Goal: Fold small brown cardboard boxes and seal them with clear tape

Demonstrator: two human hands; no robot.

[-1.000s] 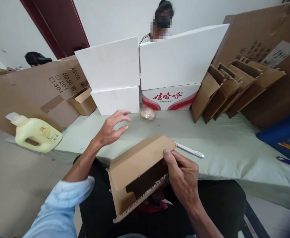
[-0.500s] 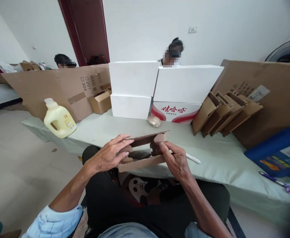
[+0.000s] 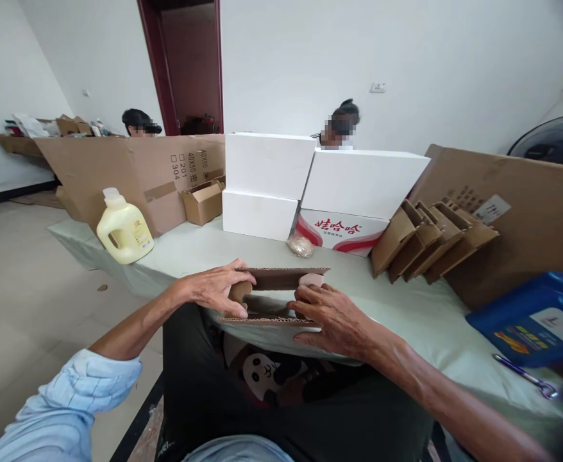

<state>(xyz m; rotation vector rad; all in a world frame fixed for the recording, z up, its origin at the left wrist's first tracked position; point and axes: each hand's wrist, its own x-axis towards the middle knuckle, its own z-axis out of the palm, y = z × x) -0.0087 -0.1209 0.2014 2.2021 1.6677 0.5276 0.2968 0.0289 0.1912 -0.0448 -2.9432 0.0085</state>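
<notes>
A small brown cardboard box [image 3: 281, 280] is held at the near edge of the table, its open top facing me. Pale green cloth shows through the inside, between its long walls. My left hand [image 3: 218, 289] grips the left end, fingers at the far corner and thumb on the near wall. At the other end, my right hand [image 3: 334, 317] has its fingers bent in over the right end flaps, with the thumb outside the near wall. Those fingers hide part of the right flaps.
Beyond stand white boxes [image 3: 269, 167] and a clear plastic-wrapped bundle [image 3: 301, 246]. A yellow jug [image 3: 125, 231] and small carton [image 3: 204, 202] are left. Folded cartons [image 3: 397, 237], a blue jug [image 3: 536, 317] and a purple-handled tool [image 3: 522, 375] are right. Two people sit behind.
My right hand has shifted from pinching the right flap's upper corner to reaching its fingers inside that end. The box has turned more level, and the camera view has tilted slightly.
</notes>
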